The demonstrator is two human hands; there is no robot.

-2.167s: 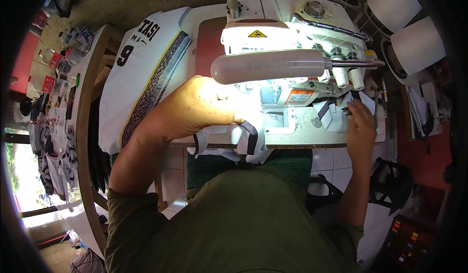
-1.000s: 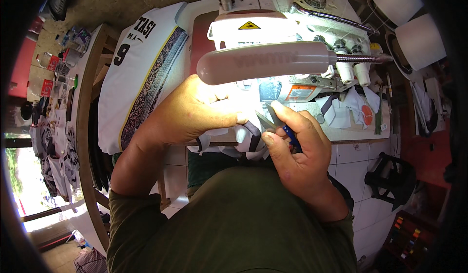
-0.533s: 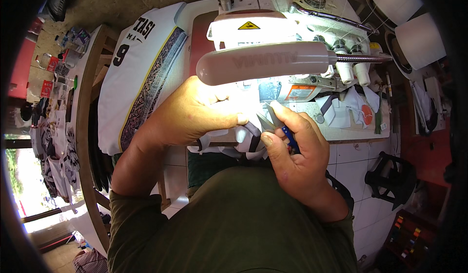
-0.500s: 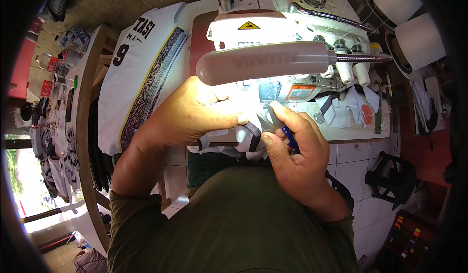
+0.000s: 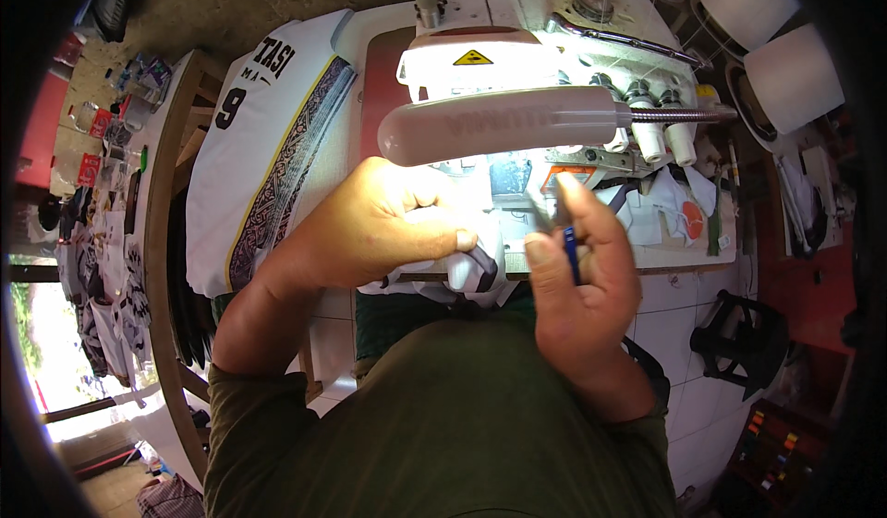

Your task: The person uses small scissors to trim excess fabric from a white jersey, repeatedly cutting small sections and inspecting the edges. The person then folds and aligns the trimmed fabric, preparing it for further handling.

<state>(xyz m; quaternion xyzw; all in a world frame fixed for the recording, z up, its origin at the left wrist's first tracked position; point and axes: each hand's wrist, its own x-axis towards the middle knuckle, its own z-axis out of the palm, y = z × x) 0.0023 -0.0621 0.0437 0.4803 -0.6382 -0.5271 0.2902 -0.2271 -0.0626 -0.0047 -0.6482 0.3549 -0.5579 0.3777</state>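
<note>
My left hand (image 5: 365, 222) pinches a piece of white cloth with a dark band (image 5: 477, 270) between thumb and fingers at the table's front edge. To its right, my right hand (image 5: 591, 301) is closed round thread snips with a blue handle (image 5: 571, 252). Their blades point away from me, blurred by motion, and stand apart from the cloth. Both hands are just in front of the sewing machine (image 5: 510, 174), under a bright lamp (image 5: 504, 128) with a flexible neck. Glare washes out part of my left fingers and the cloth near them.
A white jersey with a patterned side strip (image 5: 286, 167) lies on the left of the table. White cloth scraps (image 5: 679, 204) lie at the right. Large white thread cones (image 5: 795, 79) stand at the far right. A black stool (image 5: 739, 338) is on the tiled floor.
My right hand has drawn the snips to the right, away from the cloth. My left hand keeps its pinch, having shifted only slightly.
</note>
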